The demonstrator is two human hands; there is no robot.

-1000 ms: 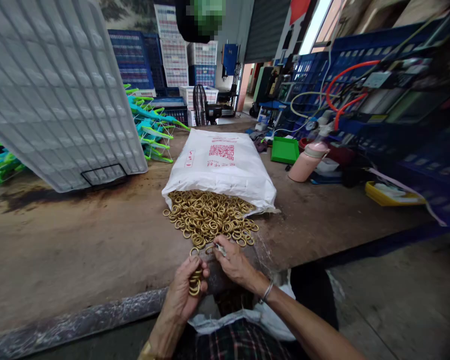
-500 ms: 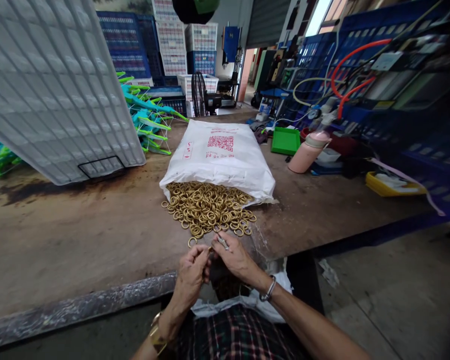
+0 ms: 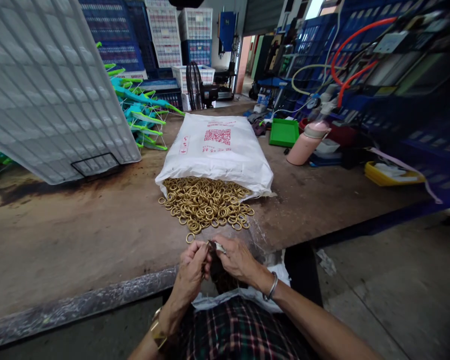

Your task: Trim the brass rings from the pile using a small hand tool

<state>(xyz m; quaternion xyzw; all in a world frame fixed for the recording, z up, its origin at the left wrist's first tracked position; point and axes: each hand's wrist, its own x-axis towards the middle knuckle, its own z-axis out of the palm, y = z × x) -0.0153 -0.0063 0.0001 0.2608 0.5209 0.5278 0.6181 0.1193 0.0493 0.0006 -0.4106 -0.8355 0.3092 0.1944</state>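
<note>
Many brass-coloured rings (image 3: pixel 206 205) spill from the open mouth of a white sack (image 3: pixel 217 152) onto the brown table. Just in front of the heap, at the table's edge, my left hand (image 3: pixel 195 262) is closed in a pinch; a bit of a ring shows at its fingertips. My right hand (image 3: pixel 238 257) is closed around a small metal tool (image 3: pixel 220 248), its tip close to my left fingertips. A single ring (image 3: pixel 190 238) lies apart from the pile, just beyond my left hand. The fingers hide most of what is held.
On the left a large white ribbed crate (image 3: pixel 60 95) leans beside green and turquoise plastic pieces (image 3: pixel 142 112). To the right stand a green tray (image 3: pixel 284 132), a pink bottle (image 3: pixel 305 146) and a yellow tray (image 3: pixel 392 175). The table's front edge (image 3: pixel 97 297) runs below.
The view has shifted slightly, so the table things sit higher. My right hand has turned a little and its tool has come closer to my left fingertips.
</note>
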